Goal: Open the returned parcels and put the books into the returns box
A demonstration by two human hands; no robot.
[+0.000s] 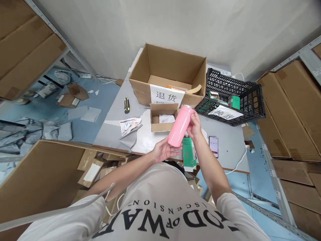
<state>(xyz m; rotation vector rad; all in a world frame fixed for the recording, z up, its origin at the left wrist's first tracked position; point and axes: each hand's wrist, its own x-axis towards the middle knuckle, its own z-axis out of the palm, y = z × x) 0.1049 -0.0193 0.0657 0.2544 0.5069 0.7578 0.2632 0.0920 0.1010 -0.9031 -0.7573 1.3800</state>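
A glossy pink tumbler (pixel 179 127) with a metal rim is held tilted above the table, its top leaning right. My right hand (pixel 195 126) is closed around its upper part. At the lower end, my left hand (pixel 162 150) cradles the base, thumb by the side and fingers stretched beneath. Just behind the tumbler stands a small open cardboard box (pixel 163 127) with a white wrapped item (pixel 167 118) inside. Below the tumbler, near the table's front edge, lies a green box (pixel 188 153), partly hidden by my right arm.
A large open carton (pixel 140 91) and a black plastic crate (pixel 250 115), both with paper labels, stand at the back. On the table (pixel 229 140) lie a box cutter (pixel 126 105), a torn printed bag (pixel 129 126) and a phone (pixel 213 146). A big carton (pixel 50 174) holds several boxes, front left.
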